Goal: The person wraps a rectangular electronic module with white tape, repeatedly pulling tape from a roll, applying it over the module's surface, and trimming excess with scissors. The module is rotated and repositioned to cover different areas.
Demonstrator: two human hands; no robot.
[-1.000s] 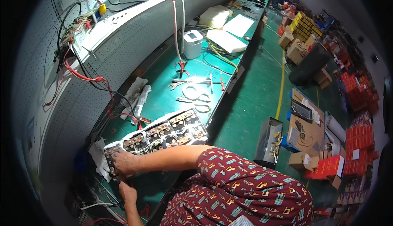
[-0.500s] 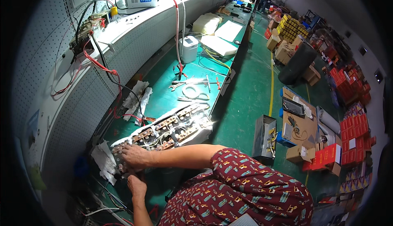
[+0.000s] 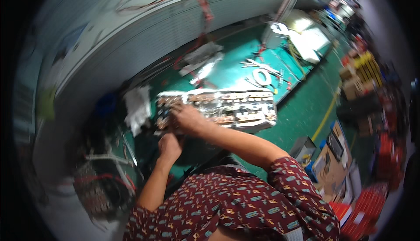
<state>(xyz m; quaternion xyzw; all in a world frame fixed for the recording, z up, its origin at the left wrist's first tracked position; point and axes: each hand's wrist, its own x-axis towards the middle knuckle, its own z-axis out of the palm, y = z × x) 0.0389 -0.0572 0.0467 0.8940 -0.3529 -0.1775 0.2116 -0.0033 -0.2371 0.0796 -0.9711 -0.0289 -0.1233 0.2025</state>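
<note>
A long battery pack in pale wrapping lies on the green bench, rows of coppery terminals along its top. My right hand reaches over its left end, fingers bent down and closed onto the terminals; blur hides what they grip. Just below, at the near left corner of the pack, my left hand is closed like a fist. Whatever sits inside it does not show. Crumpled white wrapping lies left of the pack.
Beyond the pack are a tape roll, metal hand tools and silvery wrapping. A white device with red leads stands farther back. Cables and a second terminal block are at lower left. Boxes line the floor at right.
My view has swung, so the bench and pack appear farther right and higher, the pack more level, with blur. Both hands stay at the pack's left end.
</note>
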